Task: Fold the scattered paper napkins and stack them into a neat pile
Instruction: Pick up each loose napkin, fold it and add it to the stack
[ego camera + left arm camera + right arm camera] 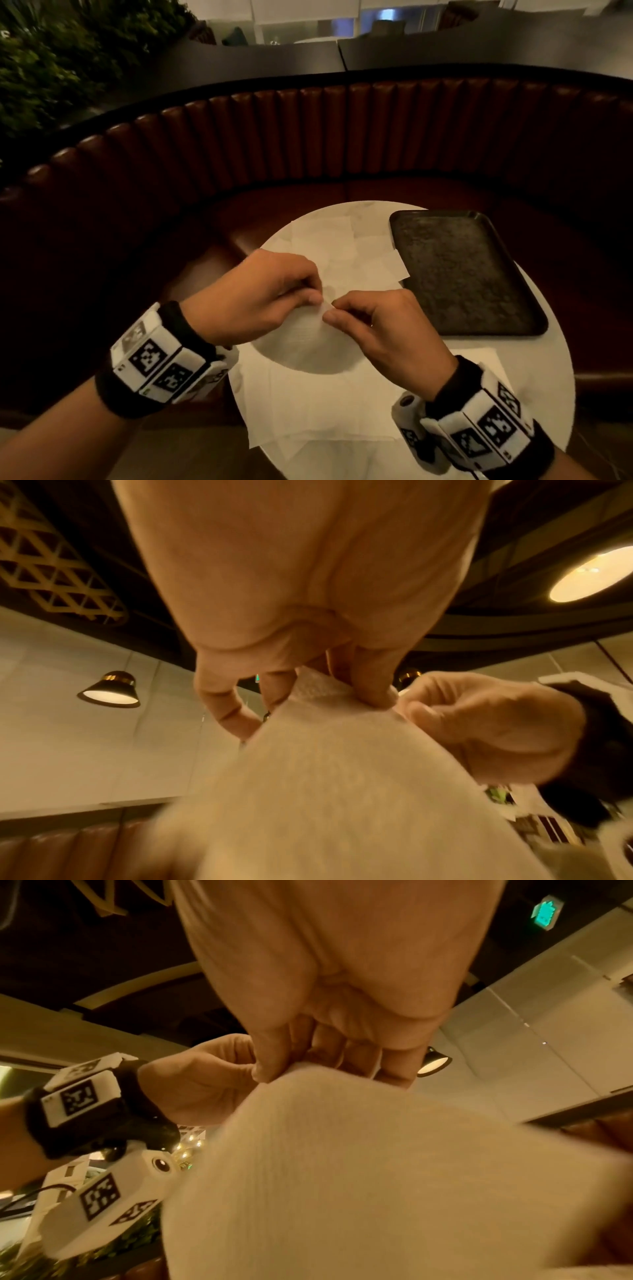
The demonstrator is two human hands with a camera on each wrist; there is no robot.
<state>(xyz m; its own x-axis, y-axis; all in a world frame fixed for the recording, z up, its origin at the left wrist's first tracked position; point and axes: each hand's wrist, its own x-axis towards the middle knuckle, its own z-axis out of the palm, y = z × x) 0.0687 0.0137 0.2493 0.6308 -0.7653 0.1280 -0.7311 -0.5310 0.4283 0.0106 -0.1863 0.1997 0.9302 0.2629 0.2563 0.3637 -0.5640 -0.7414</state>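
A white paper napkin (308, 339) hangs in the air over the round white table (555, 359). Both hands pinch its top edge side by side: my left hand (274, 291) on the left, my right hand (373, 318) on the right. In the left wrist view the left fingertips (373, 693) clamp the napkin (342, 791), with the right hand (479, 723) just beside them. In the right wrist view the right thumb (270, 1066) presses the napkin (359, 1177) edge. More unfolded napkins (329, 246) lie scattered at the table's far side, and a large sheet (308, 404) lies under the hands.
A dark rectangular tray (466, 274) lies on the right of the table, one napkin corner touching its left rim. A curved brown padded bench (342, 137) wraps around the table. Green plants (51, 68) stand at the far left.
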